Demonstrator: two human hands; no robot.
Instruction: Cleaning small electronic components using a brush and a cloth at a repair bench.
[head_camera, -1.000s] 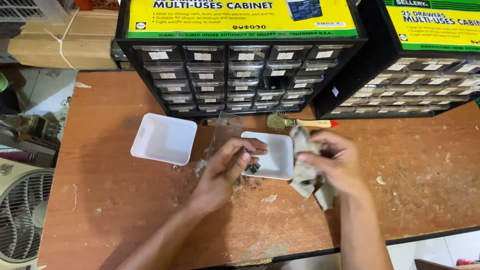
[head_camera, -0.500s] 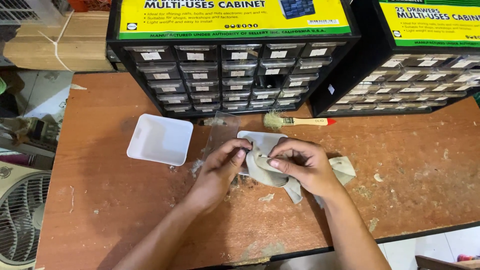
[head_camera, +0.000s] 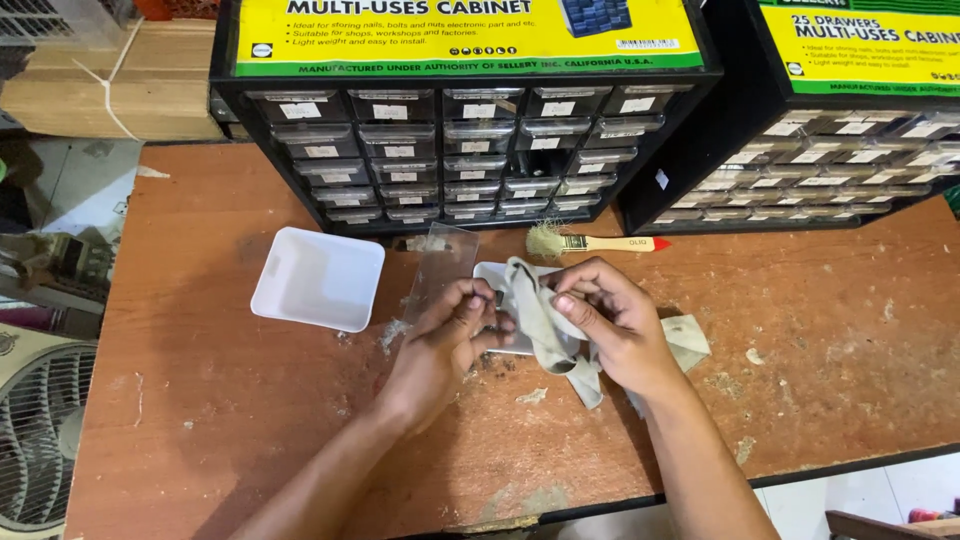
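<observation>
Grey rag (head_camera: 540, 320) between both hands, mid-table.

My left hand (head_camera: 440, 345) pinches a small dark part (head_camera: 498, 297) at its fingers; my right hand (head_camera: 610, 320) holds a greyish rag (head_camera: 540, 325) against it, over a white tray (head_camera: 492, 275). On the wooden surface (head_camera: 820, 380): an empty white tray (head_camera: 318, 279) to the left, a clear drawer (head_camera: 440, 265), a small brush (head_camera: 595, 242), two drawer cabinets (head_camera: 450, 150) behind.
</observation>
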